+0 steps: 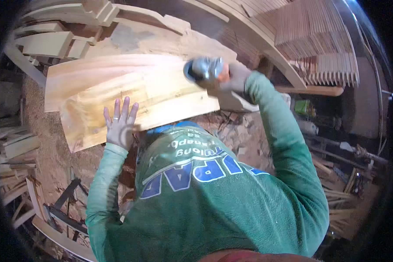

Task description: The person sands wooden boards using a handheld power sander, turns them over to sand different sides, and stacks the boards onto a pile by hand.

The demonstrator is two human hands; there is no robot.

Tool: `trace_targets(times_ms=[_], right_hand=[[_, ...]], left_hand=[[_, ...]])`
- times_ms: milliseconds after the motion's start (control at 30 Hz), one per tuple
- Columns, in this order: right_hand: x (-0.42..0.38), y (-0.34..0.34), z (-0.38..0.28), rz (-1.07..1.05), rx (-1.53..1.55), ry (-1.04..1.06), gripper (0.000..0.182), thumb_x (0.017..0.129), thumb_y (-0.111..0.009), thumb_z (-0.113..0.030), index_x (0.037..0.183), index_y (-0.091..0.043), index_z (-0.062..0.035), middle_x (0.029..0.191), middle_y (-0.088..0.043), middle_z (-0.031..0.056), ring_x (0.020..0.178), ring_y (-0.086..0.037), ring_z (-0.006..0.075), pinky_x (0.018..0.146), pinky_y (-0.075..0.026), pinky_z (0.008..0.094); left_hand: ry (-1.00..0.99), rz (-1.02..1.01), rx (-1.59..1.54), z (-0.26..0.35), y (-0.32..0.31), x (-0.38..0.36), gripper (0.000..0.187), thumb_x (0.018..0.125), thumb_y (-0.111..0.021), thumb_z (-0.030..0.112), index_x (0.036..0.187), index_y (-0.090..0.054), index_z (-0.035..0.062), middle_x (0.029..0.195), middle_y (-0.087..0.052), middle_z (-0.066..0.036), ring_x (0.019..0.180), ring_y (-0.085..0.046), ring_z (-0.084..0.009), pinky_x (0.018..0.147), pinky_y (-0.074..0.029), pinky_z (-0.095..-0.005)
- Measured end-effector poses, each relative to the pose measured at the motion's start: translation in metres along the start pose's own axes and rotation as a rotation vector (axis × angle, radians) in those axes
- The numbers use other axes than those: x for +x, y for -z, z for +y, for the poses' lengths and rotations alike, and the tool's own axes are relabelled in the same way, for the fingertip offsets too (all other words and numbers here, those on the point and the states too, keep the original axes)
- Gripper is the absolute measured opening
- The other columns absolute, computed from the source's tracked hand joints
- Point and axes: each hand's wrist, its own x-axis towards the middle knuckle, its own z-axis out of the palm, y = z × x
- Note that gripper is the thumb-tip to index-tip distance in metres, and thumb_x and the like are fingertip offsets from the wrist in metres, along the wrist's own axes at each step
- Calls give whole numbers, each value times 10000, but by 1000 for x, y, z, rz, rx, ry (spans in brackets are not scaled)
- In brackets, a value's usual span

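A pale wooden panel point(166, 102) with light grain lies in front of me, its near edge close to my body. Against it, on the far side, is another pale board point(113, 63). My left hand point(121, 124) rests on the panel's near edge, fingers spread and a ring on one of them. My right hand point(236, 77) is closed around an angle grinder point(205, 68), blurred, with a grey head and a bit of orange at the grip. The grinder's round disc end overlaps the far part of the wood.
Curved wooden pieces point(52, 43) are piled at the back left. A tall stack of thin slatted wood point(314, 35) stands at the back right. Scrap wood point(19, 146) lies at the left, and wood offcuts point(244, 131) litter the ground beyond my shirt.
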Motion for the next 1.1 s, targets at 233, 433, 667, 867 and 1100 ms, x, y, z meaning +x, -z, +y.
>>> trace_targets(times_ms=[233,433,667,867,1100], right_hand=[[-45,-11,85,155,233,-40,554,738,-798,-295,1196,-660,-16,1065,-729,127,1001,-684,221,928,-526,364],[-106,3,121,699,714,-232,388,813,-777,-229,1101,-668,7,914,-699,62,765,-656,150,706,-537,308],[-128,-49,74,885,933,-174,355,839,-757,-177,1128,-609,-33,785,-617,30,607,-588,128,562,-497,293],[-124,-69,-68,787,795,-150,360,842,-767,-149,1145,-612,-30,837,-620,11,688,-592,114,604,-484,287],[-75,-77,-216,584,615,-23,371,874,-782,-193,1146,-589,-30,849,-618,11,691,-594,102,613,-514,269]], left_hand=[[-45,-39,132,3,15,-3,897,805,-661,88,1609,-285,214,1702,-180,-115,1557,-174,-401,1213,-96,-686],[-29,-11,-329,-25,181,31,508,813,-669,84,1318,-635,133,1206,-699,-166,1136,-669,-335,973,-531,-449],[31,146,-233,-103,218,72,348,815,-810,292,1087,-697,107,924,-722,-117,877,-700,-320,775,-549,-425],[195,117,-177,-213,234,12,322,771,-858,263,975,-730,49,901,-746,-138,816,-731,-256,740,-571,-381],[119,289,-1059,-292,158,-15,414,758,-886,102,1098,-696,-39,989,-746,-72,920,-676,-133,840,-548,-301]])
